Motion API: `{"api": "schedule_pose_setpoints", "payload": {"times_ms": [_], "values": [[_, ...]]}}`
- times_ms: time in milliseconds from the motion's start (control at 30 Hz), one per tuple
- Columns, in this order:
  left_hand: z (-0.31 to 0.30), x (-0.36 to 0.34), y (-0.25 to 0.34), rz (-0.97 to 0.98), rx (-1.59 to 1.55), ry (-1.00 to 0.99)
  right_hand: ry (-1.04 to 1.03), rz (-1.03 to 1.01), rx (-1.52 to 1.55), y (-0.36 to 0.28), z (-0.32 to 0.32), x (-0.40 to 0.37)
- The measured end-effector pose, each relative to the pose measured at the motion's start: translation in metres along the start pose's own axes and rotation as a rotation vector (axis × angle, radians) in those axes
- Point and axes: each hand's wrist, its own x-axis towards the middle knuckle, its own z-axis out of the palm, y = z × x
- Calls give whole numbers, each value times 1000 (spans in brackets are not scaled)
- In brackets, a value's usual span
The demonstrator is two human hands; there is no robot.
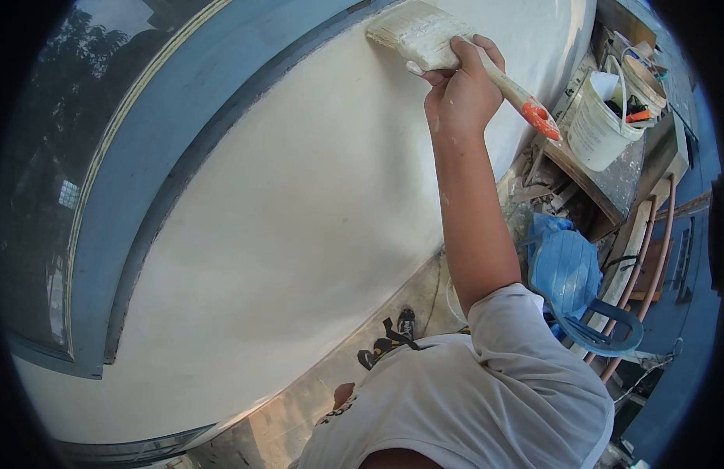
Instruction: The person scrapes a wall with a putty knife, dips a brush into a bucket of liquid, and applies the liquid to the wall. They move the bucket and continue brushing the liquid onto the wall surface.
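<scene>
My right hand (465, 90) is closed around a wide paint brush (415, 33) high up in the head view. The brush's bristles are coated in whitish paint and lie against or very near the white wall (299, 172); contact is hard to tell. Its pale handle, with an orange-red end, points down to the right past my wrist. Flecks of white paint show on my fingers and forearm. Left of the brush, a blue frame (143, 156) borders a dark glass pane (49, 148). My left hand is out of view.
At the upper right, a white bucket (598, 125) with tools stands on a wooden table (584, 187). Below it is a blue plastic chair (565, 270) beside wooden rails (639, 250). Tiled floor (299, 414) runs along the wall's foot, where my shoes show.
</scene>
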Motion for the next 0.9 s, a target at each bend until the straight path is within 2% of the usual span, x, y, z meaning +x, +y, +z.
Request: {"api": "schedule_pose_setpoints", "payload": {"times_ms": [100,300,533,633,733,767,800,833,900], "values": [[-1,-2,3,-41,2,-14,6,14,-65,14,-11,0],[8,-8,-11,-89,-30,-3,104,87,-202,25,-100,-5],[0,-44,-26,-171,-37,-41,-69,-19,53,8,-21,10],[-9,-37,-17,-198,-48,-51,-7,64,-67,32,-56,7],[-21,-25,-6,-213,-66,-41,99,119,-283,52,-141,-10],[9,-59,-20,-216,-69,-43,149,162,-354,53,-166,-16],[11,-62,-18,-204,-22,-129,151,165,-357,50,-168,-16],[7,-15,-19,-191,26,-211,145,147,-326,46,-167,-14],[8,-33,-25,-221,26,-231,146,103,-211,27,-134,-11]]}}
